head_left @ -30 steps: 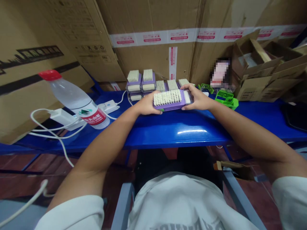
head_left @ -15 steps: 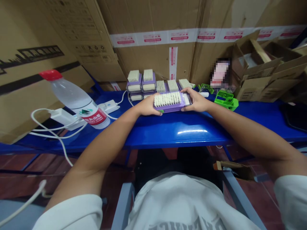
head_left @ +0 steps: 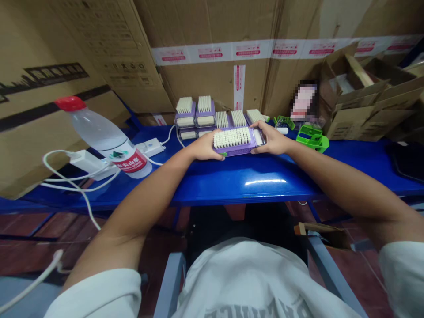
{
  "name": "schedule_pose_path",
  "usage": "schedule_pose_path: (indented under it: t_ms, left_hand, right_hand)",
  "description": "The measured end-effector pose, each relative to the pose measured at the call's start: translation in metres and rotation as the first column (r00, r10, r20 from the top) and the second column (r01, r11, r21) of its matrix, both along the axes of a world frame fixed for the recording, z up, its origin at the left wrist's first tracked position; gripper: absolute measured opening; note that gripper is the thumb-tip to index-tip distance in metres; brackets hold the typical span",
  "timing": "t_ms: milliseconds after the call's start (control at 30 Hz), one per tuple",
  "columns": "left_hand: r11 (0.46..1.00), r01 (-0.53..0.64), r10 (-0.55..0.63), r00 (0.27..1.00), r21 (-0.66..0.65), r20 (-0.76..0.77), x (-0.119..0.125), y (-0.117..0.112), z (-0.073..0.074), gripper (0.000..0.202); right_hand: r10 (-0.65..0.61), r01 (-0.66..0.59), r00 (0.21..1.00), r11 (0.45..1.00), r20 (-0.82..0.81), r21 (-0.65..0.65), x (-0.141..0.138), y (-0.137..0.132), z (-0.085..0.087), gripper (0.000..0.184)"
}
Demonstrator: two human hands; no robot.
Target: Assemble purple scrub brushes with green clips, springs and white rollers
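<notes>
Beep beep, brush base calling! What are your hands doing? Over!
Left hand and right hand holding purple brush at both ends. More brushes lined up right behind. Over!

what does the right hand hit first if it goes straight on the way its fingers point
The right hand meets the purple scrub brush first, since it already rests on it; beyond that, probably the pale-bristled brush in the row behind, though depth is unclear.

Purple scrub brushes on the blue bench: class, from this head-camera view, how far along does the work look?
Seemingly done: purple-backed brushes stand stacked at the back. In hand: the left hand and right hand grip one brush on the blue bench. Apparently left: a row of bristle-up brushes behind the hands, not stacked.
</notes>
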State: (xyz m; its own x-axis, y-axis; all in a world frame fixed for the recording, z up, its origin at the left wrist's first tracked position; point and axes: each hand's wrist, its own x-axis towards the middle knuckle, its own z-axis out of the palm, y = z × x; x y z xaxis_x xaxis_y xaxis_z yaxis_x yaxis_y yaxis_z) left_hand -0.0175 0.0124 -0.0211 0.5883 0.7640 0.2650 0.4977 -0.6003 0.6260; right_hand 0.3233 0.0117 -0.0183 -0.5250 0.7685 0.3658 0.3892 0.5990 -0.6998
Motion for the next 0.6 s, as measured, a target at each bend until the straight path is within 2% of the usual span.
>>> schedule_pose_path:
  t_ms: [300,600]
  left_hand:
    - [1.000,-0.016,0.016,1.000,-0.010,-0.010,0.0027,-0.0055,0.0039,0.085]
    - [0.999,-0.037,0.036,0.998,-0.020,-0.045,0.0033,-0.0064,0.0032,0.090]
  right_hand:
    - [0.025,-0.025,1.000,1.000,0.006,0.015,0.0020,0.0062,-0.0041,0.097]
    - [0.004,-0.004,0.998,1.000,0.059,0.012,0.0005,0.0018,0.0012,0.097]
